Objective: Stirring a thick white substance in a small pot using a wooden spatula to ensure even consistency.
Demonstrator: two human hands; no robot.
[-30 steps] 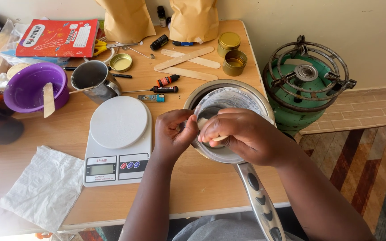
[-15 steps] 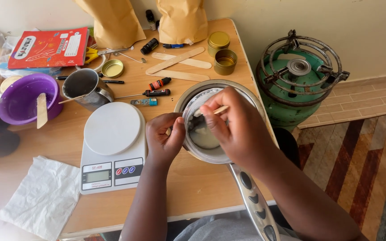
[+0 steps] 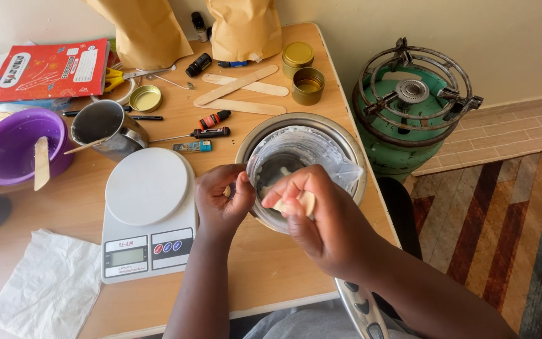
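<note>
Clear plastic liner (image 3: 299,154) sits in the steel pan (image 3: 352,157) at our twelve o'clock, pinched at its rim by our left hand (image 3: 224,201) while our right hand (image 3: 321,223) grips a pale wooden stick (image 3: 296,202) inside, scraping seemingly unfinished, white residue clinging.

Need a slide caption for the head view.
Left hand steadies clear plastic jug in steel pan; right hand scrapes with wooden stick.

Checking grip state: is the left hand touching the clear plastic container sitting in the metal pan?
Touching. The head view shows the left hand with thumb and fingers pinched on the near rim of the clear plastic container, no gap visible, inside the metal pan.
</note>
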